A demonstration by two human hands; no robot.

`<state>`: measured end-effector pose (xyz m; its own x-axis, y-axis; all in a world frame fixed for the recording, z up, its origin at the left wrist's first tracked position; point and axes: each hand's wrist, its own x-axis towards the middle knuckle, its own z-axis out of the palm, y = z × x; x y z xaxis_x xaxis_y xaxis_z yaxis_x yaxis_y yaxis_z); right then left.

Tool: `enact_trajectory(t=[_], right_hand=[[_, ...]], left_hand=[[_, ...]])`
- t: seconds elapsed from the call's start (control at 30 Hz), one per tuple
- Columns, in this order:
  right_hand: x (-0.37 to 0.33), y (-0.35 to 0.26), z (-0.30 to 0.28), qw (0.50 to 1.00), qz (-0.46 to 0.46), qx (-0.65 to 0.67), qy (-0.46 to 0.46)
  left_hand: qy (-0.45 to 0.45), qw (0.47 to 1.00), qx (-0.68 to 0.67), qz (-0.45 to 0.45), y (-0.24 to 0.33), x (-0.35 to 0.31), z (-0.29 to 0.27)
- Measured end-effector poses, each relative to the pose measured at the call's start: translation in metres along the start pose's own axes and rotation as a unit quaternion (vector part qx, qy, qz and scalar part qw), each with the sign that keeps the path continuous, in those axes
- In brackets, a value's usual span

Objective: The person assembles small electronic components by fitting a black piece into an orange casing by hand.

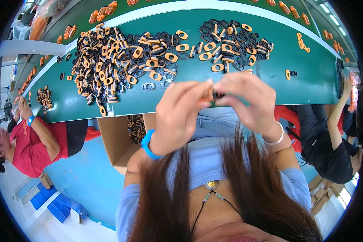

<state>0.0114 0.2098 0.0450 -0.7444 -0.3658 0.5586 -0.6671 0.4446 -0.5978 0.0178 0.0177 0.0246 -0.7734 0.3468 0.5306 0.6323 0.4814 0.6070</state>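
My left hand (179,111) and my right hand (250,99) meet just over the near edge of the green table (302,86). The left fingers pinch a small orange part (207,95). A dark piece (216,96) shows right against it, at the right fingertips; my fingers hide most of both. Beyond my hands lies a heap of orange and black oval ring parts (230,48). Another, larger heap of the same oval ring parts (105,66) spreads over the table to the left.
An open cardboard box (109,139) with similar parts inside stands below the table edge, left of me. Orange bottle-shaped pieces (103,14) line the strip behind the table. Co-workers sit at the left (40,141) and right (330,145), near red stools (288,121).
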Motion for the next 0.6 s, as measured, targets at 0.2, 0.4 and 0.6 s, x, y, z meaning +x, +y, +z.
enact_trajectory(t=[0.2, 0.4, 0.6], right_hand=[[0.013, 0.023, -0.004, 0.991, 0.058, 0.105, -0.058], [0.020, 0.022, -0.009, 0.995, 0.023, 0.063, -0.076], [0.024, 0.016, -0.009, 0.996, -0.055, 0.006, -0.065]], left_hand=[[-0.047, 0.789, -0.538, -0.293, -0.014, -0.003, 0.016], [-0.086, 0.640, -0.676, -0.355, -0.003, 0.007, 0.007], [-0.094, 0.615, -0.692, -0.366, -0.001, 0.011, 0.000]])
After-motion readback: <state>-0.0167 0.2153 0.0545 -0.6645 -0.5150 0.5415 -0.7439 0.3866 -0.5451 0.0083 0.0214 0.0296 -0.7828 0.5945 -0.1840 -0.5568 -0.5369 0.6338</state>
